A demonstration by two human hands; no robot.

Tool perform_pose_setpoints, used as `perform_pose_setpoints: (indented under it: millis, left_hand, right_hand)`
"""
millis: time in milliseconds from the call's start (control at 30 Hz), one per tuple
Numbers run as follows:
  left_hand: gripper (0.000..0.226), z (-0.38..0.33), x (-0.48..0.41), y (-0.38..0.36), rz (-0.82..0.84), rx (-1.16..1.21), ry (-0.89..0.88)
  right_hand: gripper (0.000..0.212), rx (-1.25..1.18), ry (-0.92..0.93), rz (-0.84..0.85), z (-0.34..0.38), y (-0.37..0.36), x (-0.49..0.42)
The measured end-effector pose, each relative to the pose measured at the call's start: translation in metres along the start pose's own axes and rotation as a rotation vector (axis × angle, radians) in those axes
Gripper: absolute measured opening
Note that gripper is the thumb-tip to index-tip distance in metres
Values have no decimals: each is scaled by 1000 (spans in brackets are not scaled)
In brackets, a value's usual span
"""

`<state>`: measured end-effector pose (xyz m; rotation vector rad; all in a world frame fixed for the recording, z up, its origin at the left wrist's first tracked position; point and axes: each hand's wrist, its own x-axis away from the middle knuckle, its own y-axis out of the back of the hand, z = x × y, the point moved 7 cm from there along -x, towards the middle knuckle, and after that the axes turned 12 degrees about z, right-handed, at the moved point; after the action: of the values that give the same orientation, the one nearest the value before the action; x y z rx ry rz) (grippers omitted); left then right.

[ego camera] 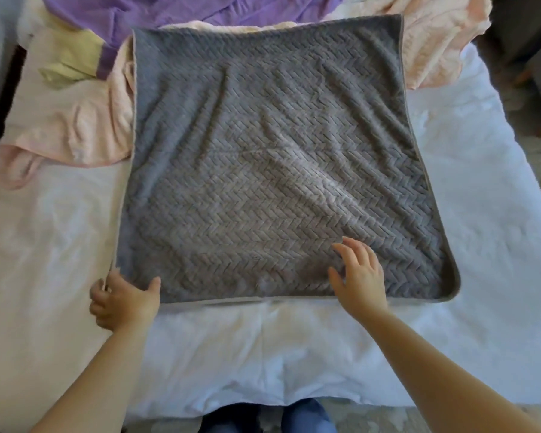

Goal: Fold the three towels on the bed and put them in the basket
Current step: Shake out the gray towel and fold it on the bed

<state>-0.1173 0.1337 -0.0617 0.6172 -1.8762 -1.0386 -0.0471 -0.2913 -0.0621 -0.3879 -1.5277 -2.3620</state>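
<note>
A grey towel (272,157) with a herringbone weave lies spread flat in the middle of the white bed (481,245). My left hand (124,300) grips its near left corner, thumb on top and fingers curled under the edge. With fingers relaxed and spread, my right hand (358,273) rests on the towel's near edge, right of centre. A pink towel (78,126) lies crumpled under the grey towel's far side, showing at the left and at the far right. A purple towel (156,14) lies bunched at the far edge of the bed. No basket is in view.
A pale yellow-green cloth (72,62) sits at the far left beside the purple towel. Dark furniture (531,57) stands off the bed's far right. The near edge of the bed runs just above my legs (303,417).
</note>
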Motion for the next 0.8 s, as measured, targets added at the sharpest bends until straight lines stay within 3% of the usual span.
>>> perform_pose_setpoints:
  millis: [133, 300, 400, 533, 633, 800]
  left_hand:
    - [81, 36, -40, 7, 111, 167, 127]
    - [29, 51, -74, 5, 353, 532, 23]
    - [27, 58, -83, 29, 269, 435, -159]
    - [35, 59, -79, 37, 337, 335, -224]
    - [33, 23, -72, 52, 324, 403, -389]
    - [18, -70, -18, 69, 357, 541, -692]
  right_hand:
    - [52, 63, 157, 121, 65, -49, -1]
    - [57, 143, 211, 261, 127, -106, -3]
    - [61, 237, 193, 429, 144, -143, 3]
    - [60, 338, 153, 523, 145, -149, 8]
    - [56, 128, 123, 464, 154, -126, 3]
    - [40, -599, -166, 193, 126, -72, 0]
